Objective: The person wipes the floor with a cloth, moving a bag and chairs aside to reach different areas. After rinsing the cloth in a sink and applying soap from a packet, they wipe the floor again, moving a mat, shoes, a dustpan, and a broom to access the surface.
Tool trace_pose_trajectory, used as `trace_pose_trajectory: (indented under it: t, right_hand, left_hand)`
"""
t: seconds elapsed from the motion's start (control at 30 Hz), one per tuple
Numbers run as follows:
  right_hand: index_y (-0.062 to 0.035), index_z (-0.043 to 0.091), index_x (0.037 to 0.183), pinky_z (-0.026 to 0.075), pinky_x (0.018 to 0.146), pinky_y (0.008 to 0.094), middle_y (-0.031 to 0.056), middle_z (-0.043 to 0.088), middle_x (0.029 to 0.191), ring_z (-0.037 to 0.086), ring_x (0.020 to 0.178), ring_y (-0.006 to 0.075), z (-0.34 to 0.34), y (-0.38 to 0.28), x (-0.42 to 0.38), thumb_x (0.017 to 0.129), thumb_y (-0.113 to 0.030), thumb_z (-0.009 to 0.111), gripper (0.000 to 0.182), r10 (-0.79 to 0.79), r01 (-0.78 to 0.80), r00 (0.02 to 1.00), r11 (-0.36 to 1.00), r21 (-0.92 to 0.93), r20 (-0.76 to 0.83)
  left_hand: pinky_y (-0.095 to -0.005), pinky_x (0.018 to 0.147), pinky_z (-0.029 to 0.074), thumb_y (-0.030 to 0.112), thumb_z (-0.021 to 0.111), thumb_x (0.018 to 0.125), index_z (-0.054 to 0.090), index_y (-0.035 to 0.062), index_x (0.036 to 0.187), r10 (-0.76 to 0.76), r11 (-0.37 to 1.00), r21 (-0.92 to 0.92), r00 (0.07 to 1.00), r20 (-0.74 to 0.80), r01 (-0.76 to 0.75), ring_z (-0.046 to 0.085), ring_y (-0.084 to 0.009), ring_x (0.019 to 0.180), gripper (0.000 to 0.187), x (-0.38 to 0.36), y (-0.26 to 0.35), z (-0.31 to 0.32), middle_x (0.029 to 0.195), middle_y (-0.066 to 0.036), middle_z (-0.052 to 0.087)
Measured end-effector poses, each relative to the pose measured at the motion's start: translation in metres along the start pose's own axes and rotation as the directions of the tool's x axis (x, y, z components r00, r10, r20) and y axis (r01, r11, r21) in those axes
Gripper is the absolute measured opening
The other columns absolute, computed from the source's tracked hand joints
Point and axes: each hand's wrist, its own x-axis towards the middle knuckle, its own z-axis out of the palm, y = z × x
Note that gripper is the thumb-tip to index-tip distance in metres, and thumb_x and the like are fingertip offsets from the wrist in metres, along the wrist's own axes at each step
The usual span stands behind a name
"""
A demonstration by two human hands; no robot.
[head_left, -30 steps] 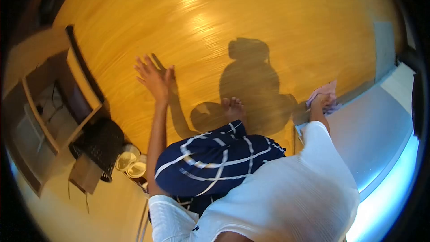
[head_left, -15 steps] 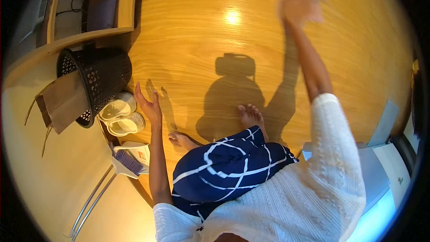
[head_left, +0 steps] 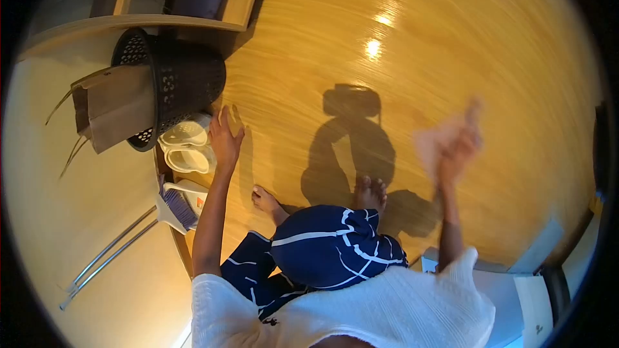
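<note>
A thin pale pink cloth (head_left: 427, 149) is in my right hand (head_left: 459, 145), low over the wooden floor at the right. Motion smears both the cloth and the fingers holding it. My left hand (head_left: 225, 142) has its fingers apart and holds nothing. It is nearest to a pair of cream clogs (head_left: 187, 158) by the wall, overlapping their edge in this view. Just beyond that hand stands a black perforated wastebasket (head_left: 190, 80) with a brown paper bag (head_left: 122, 103) sticking out of it.
Below the clogs, a dustpan (head_left: 190, 193) and a purple-bristled broom (head_left: 177, 209) lean at the wall. A wooden shelf unit (head_left: 238, 0) stands at the upper left. Pale boxy items (head_left: 496, 296) are at the lower right. My bare feet (head_left: 371, 193) rest on the floor (head_left: 309, 38).
My right hand has swept back toward my body with the cloth, from the far floor to the near right. My left hand stays open near the clogs. The view has shifted.
</note>
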Motion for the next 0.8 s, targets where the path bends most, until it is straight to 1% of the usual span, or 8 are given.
trace_pose_trajectory:
  t: [0.17,0.33,0.47,0.53,0.57,0.7,0.73,0.8]
  right_hand:
    - [-0.0099,0.052,0.104,0.038,0.075,0.042,0.0113,0.053,0.095,0.051,0.088,0.0273,-0.058,0.189,-0.046,0.089,-0.036,0.039,0.033,0.415,-0.471,0.881,0.815,-0.337,-0.227]
    - [-0.0094,0.055,0.092,0.045,0.062,0.0416,0.012,0.06,0.076,0.059,0.071,0.027,-0.042,0.215,0.145,0.091,-0.032,0.035,0.031,0.553,-0.64,0.767,0.627,-0.444,-0.325]
    - [-0.017,0.061,0.097,0.047,0.065,0.0446,0.013,0.064,0.082,0.061,0.076,0.031,0.03,0.13,0.399,0.09,-0.042,0.036,0.036,0.127,-0.363,0.915,0.671,-0.646,-0.382]
    - [-0.0078,0.06,0.101,0.046,0.071,0.0468,0.0151,0.062,0.099,0.06,0.087,0.0323,0.03,-0.02,0.465,0.09,-0.046,0.033,0.048,0.187,-0.33,0.923,0.835,-0.441,-0.336]
    - [-0.0066,0.06,0.1,0.045,0.076,0.0476,0.0157,0.06,0.103,0.057,0.093,0.0337,0.065,-0.043,0.501,0.089,-0.047,0.034,0.049,0.03,-0.199,0.925,0.887,-0.417,-0.379]
    - [-0.0112,0.039,0.132,0.017,0.105,0.0489,0.012,0.034,0.138,0.028,0.127,0.0297,0.13,-0.231,0.492,0.089,-0.043,0.038,0.054,-0.303,0.265,0.93,0.945,-0.191,-0.208]
    - [-0.0114,0.039,0.132,0.017,0.105,0.0487,0.0123,0.034,0.138,0.028,0.127,0.0312,0.135,-0.261,0.466,0.088,-0.042,0.039,0.053,-0.484,0.426,0.851,0.864,-0.269,-0.204]
    - [-0.0102,0.042,0.129,0.025,0.1,0.0494,0.0144,0.037,0.135,0.034,0.123,0.0337,0.15,-0.293,0.397,0.086,-0.042,0.042,0.053,-0.516,0.477,0.82,0.855,-0.203,-0.248]
  left_hand:
    - [-0.0506,0.096,0.027,0.025,0.067,0.073,0.029,0.01,0.135,-0.172,0.969,0.142,0.963,-0.208,0.204,0.032,-0.0385,0.12,0.074,-0.032,-0.033,-0.006,0.137,-0.017,0.029]
    - [-0.0504,0.097,0.027,0.034,0.064,0.076,0.025,0.0052,0.137,-0.332,0.904,0.16,0.885,-0.326,0.397,0.03,-0.04,0.121,0.077,-0.078,-0.082,0.001,0.14,-0.02,0.024]
    - [-0.0472,0.1,0.027,0.028,0.067,0.076,0.022,0.0019,0.137,-0.472,0.878,0.057,0.879,-0.074,0.476,0.027,-0.0406,0.125,0.08,-0.114,-0.114,0.019,0.14,-0.023,0.02]
    - [-0.043,0.103,0.027,0.012,0.069,0.073,0.02,0.0014,0.137,-0.361,0.913,-0.188,0.931,0.045,0.363,0.024,-0.0406,0.128,0.081,-0.123,-0.132,0.03,0.141,-0.024,0.018]
    - [-0.0428,0.103,0.027,0.01,0.069,0.072,0.021,0.0019,0.137,-0.37,0.908,-0.203,0.929,0.029,0.368,0.024,-0.0406,0.128,0.081,-0.123,-0.129,0.032,0.141,-0.024,0.018]
    - [-0.0429,0.103,0.027,0.008,0.068,0.072,0.021,0.0044,0.137,-0.403,0.906,-0.166,0.913,-0.056,0.39,0.023,-0.0409,0.128,0.081,-0.12,-0.111,0.024,0.142,-0.024,0.016]
    - [-0.043,0.103,0.027,0.008,0.068,0.072,0.021,0.0048,0.138,-0.425,0.901,-0.145,0.9,-0.1,0.409,0.023,-0.041,0.128,0.081,-0.12,-0.107,0.021,0.142,-0.023,0.015]
    - [-0.0415,0.103,0.027,0.011,0.07,0.071,0.025,0.004,0.136,-0.461,0.886,-0.149,0.869,-0.179,0.44,0.025,-0.0378,0.128,0.079,-0.124,-0.109,0.018,0.141,-0.023,0.021]
